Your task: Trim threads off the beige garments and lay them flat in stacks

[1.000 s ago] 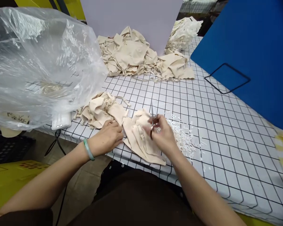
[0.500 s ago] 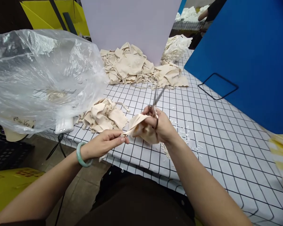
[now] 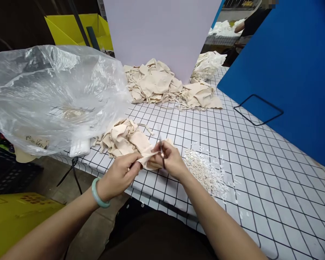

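My left hand [image 3: 121,174] pinches one end of a small beige cloth piece [image 3: 149,161] just above the table's near edge. My right hand [image 3: 171,160] grips the other end of the same piece and also holds small metal scissors [image 3: 161,151], blades pointing up and mostly hidden by the fingers. A green bangle sits on my left wrist. Just behind the hands lies a small heap of beige cloth pieces [image 3: 123,137]. To the right of my right hand is a scatter of white clippings [image 3: 206,172].
The table wears a white cloth with a black grid [image 3: 260,159]. A large clear plastic bag [image 3: 51,97] fills the left. A bigger beige cloth pile [image 3: 162,85] lies at the back against a grey board. A blue panel [image 3: 289,65] stands right. Another person's arm shows far back.
My hands came down from a raised position to the table's near edge and closer together. The scissors, held up with blades apart before, now sit tucked in my right hand.
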Demonstrator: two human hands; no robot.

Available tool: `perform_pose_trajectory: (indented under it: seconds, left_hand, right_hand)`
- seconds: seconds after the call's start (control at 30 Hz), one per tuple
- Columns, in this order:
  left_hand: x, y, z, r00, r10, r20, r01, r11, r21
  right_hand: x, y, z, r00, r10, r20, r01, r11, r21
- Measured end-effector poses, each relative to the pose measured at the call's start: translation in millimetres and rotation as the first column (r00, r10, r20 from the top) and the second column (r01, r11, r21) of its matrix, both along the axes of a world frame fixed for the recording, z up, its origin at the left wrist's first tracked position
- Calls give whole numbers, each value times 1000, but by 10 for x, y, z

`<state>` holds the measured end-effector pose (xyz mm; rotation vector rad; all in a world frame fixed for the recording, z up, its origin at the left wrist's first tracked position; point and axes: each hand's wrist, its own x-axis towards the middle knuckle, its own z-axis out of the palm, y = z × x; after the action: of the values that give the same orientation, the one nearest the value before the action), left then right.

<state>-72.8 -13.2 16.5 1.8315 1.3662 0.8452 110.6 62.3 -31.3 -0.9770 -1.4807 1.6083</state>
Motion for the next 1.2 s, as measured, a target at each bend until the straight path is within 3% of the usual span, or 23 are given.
perform_pose_trajectory:
  seconds: [0.03, 0.1, 0.17, 0.27, 0.4, 0.5, 0.57, 0.63, 0.7, 0.77, 0.83, 0.9, 0.97, 1.03, 1.13, 1.2]
  left_hand:
    - [-6, -1, 5, 993, 1, 114, 17, 987, -159]
    - [-16, 2, 3, 941, 26, 338, 120, 907, -403]
    - [-15, 16, -5, 870, 78, 487, 204, 841, -501]
    - [9, 70, 17, 828, 102, 552, 234, 831, -504]
    - [46, 157, 161, 801, 25, 598, 327, 818, -473]
    - [64, 176, 300, 849, -51, 527, 334, 824, -458]
    - [72, 165, 365, 881, -89, 464, 311, 849, -428]
    - [77, 154, 398, 876, -81, 475, 295, 869, -398]
    - [82, 154, 398, 834, -4, 551, 252, 892, -375]
    - [94, 171, 375, 764, 99, 637, 189, 910, -368]
    - [114, 197, 346, 703, 163, 692, 166, 909, -383]
    - [139, 218, 334, 684, 158, 712, 200, 899, -391]
    - [159, 228, 360, 714, 113, 691, 234, 892, -387]
    - [172, 231, 417, 782, 37, 622, 225, 914, -337]
    - [204, 237, 482, 880, -41, 473, 108, 987, -115]
    - [259, 245, 450, 877, -37, 480, 55, 998, -23]
  right_hand:
    - [20, 44, 44, 999, -46, -15, 46, 999, 7]
    - [73, 134, 173, 995, -79, -60, 80, 997, 14]
    - [126, 209, 319, 994, -40, -98, 43, 999, 26]
    - [181, 284, 520, 995, 59, -85, -55, 997, 47]
    - [215, 336, 766, 981, 190, 29, -191, 981, 17]
    - [215, 394, 869, 967, 238, 86, -240, 971, 9]
    - [203, 447, 851, 972, 202, 124, -210, 976, 54]
    - [188, 476, 761, 974, 61, 217, -97, 982, 163]
    - [177, 432, 626, 944, -157, 291, 72, 957, 282]
    - [168, 293, 484, 929, -298, 220, 214, 917, 337]
    - [150, 89, 367, 970, -242, 25, 225, 933, 281]
    - [107, -111, 287, 987, -81, -140, 106, 978, 182]
    - [42, -241, 242, 978, -9, -210, 24, 997, 69]
    - [-35, -292, 215, 970, -84, -227, 82, 996, -20]
    - [-157, -333, 171, 960, -148, -238, 123, 986, -115]
    - [-231, -400, 123, 959, -89, -269, 48, 987, -153]
